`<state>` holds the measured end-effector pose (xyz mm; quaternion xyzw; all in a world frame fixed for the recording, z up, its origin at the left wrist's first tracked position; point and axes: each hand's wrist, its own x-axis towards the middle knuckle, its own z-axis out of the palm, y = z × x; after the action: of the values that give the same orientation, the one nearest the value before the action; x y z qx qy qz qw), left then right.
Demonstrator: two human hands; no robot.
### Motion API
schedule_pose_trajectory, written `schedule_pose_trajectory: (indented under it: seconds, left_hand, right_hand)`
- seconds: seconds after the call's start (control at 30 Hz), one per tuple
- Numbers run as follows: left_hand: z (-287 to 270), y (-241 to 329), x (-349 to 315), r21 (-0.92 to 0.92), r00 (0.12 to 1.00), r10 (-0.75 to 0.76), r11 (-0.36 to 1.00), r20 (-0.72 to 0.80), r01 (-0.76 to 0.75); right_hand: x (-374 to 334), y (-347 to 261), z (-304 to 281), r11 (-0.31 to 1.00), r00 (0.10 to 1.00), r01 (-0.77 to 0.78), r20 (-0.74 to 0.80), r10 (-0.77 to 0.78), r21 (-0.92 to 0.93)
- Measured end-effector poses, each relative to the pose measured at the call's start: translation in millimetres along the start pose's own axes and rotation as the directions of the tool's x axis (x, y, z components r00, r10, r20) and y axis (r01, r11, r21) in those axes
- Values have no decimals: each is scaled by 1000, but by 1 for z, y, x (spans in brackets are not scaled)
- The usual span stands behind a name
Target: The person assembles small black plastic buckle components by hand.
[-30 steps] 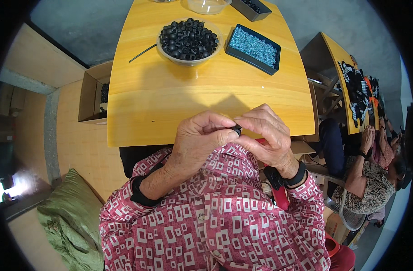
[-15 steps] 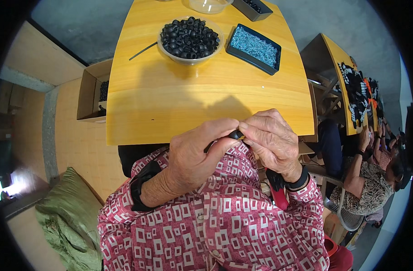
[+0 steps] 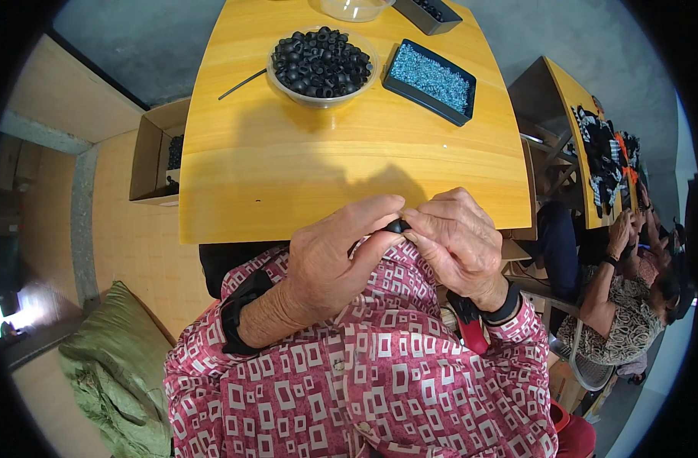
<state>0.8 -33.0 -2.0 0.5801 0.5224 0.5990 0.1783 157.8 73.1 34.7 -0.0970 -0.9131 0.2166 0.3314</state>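
A small rounded black piece (image 3: 397,226) sits pinched between the thumb and fingers of my left hand (image 3: 330,256), just past the table's front edge. Meeting it from the other side, my right hand (image 3: 462,243) has its thumb and index tips pressed together at the piece; whether a smaller part is in that pinch is hidden. Farther back on the table (image 3: 288,172), a clear round bowl (image 3: 376,72) is heaped with similar black pieces (image 3: 322,65). To its right lies a black tray (image 3: 421,98) full of small shiny bluish bits (image 3: 431,78).
A thin dark rod (image 3: 240,85) rests beside the bowl. Behind are a clear container (image 3: 355,9) and a dark box (image 3: 429,19). A cardboard box (image 3: 150,164) stands left, above a green sack (image 3: 120,366). Another person (image 3: 624,305) sits at a table on the right.
My right hand has shifted slightly, its fingertips drawing a little away from the left index finger. The black piece shows a bit more and stays in my left hand.
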Motion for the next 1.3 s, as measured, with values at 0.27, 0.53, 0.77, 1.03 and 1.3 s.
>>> schedule_pose_trajectory:
  seconds: [0.27, 0.53, 0.77, 1.03, 1.3]
  left_hand:
    - [-2, -2, 1, 71, 988, 154, 986, -21, -152]
    - [-1, 6, 0, -373, 881, -449, 799, 150, 471]
    - [1, 0, 3, -563, 774, -594, 571, 219, 597]
    - [4, -8, 1, -670, 770, -596, 477, 229, 569]
    - [5, -16, -2, -662, 791, -574, 512, 210, 548]
  right_hand:
    - [1, -5, -4, 994, 997, 83, 6, -83, -71]
    - [-5, 2, 7, 979, 991, 131, -16, -135, -154]
    - [-3, 4, 9, 992, 996, 90, 8, -89, -85]
    - [-7, 11, 17, 999, 1000, 14, -26, -15, -53]
    - [-4, 8, 22, 990, 999, 33, -15, -36, -136]
